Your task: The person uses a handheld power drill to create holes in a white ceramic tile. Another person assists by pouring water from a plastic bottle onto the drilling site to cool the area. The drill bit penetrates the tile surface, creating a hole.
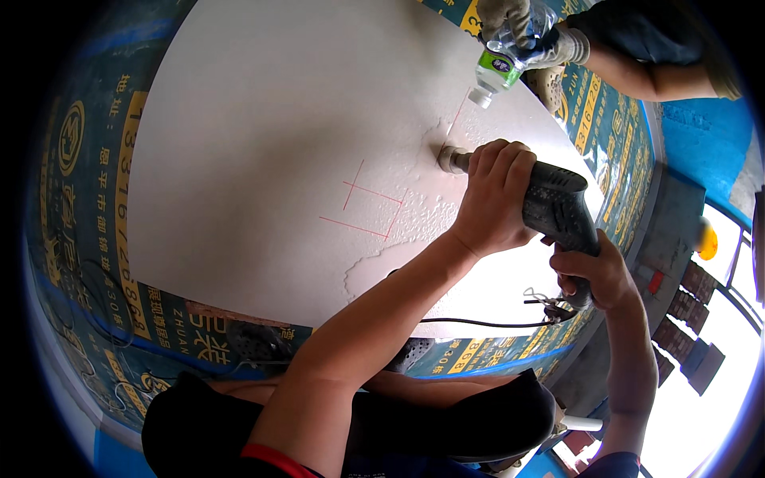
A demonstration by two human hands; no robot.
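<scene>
I hold a dark grey power drill (562, 195) in both hands. My left hand (496, 195) is wrapped around its front end, just behind the bit. My right hand (599, 275) is closed round the rear handle. A short, round metal hole-saw bit (452, 159) points left and meets the large pale slab (239, 143) near a thin red line. Water (430, 211) lies in drops and a puddle around it. Above the bit, another person's gloved hands (550, 46) tilt a clear plastic bottle (498, 68) with a green label, its white cap pointing down at the slab.
Red marking lines (370, 195) cross the slab's middle. A black cord (486, 322) runs from the drill over the slab's near edge. Printed green and yellow sheeting (88, 207) covers the floor around it. Dark stacked blocks (689, 307) stand at the far right.
</scene>
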